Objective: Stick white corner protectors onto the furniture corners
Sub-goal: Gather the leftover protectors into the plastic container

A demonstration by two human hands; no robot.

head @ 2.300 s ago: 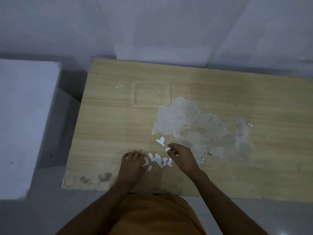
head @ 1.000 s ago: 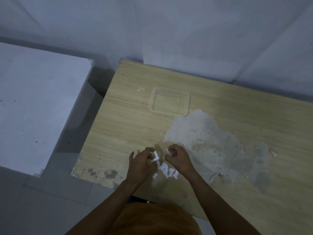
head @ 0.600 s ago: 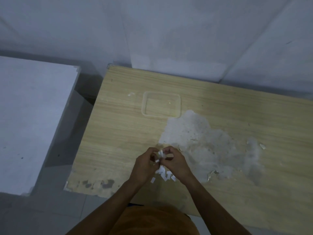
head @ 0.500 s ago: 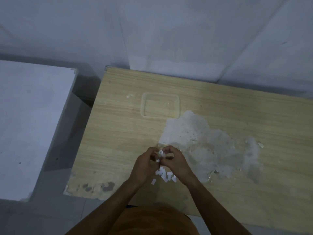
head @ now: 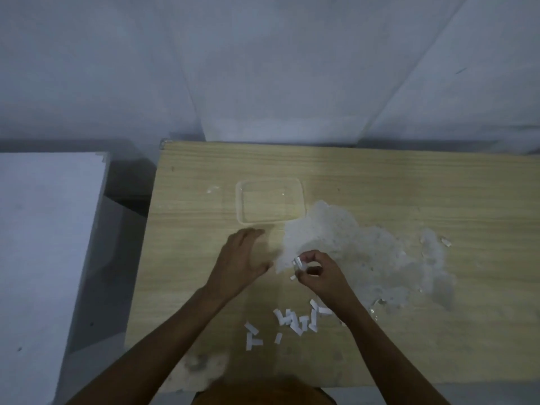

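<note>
My right hand (head: 320,276) pinches one white corner protector (head: 298,263) in curled fingers, above the bench (head: 380,182), probably to peel its backing; left hand (head: 242,258) rests flat, fingers released, beside it; spare protectors (head: 295,321) lie nearer me

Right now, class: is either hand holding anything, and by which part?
The right hand pinches a white corner protector at its lower end, between thumb and fingertips. The left hand holds nothing, fingers extended over the table.

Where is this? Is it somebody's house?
Maybe, though it's hard to say. It looks like a plain, dim room: a worn wooden table pushed against bare pale walls, with a white cabinet beside it.
</note>
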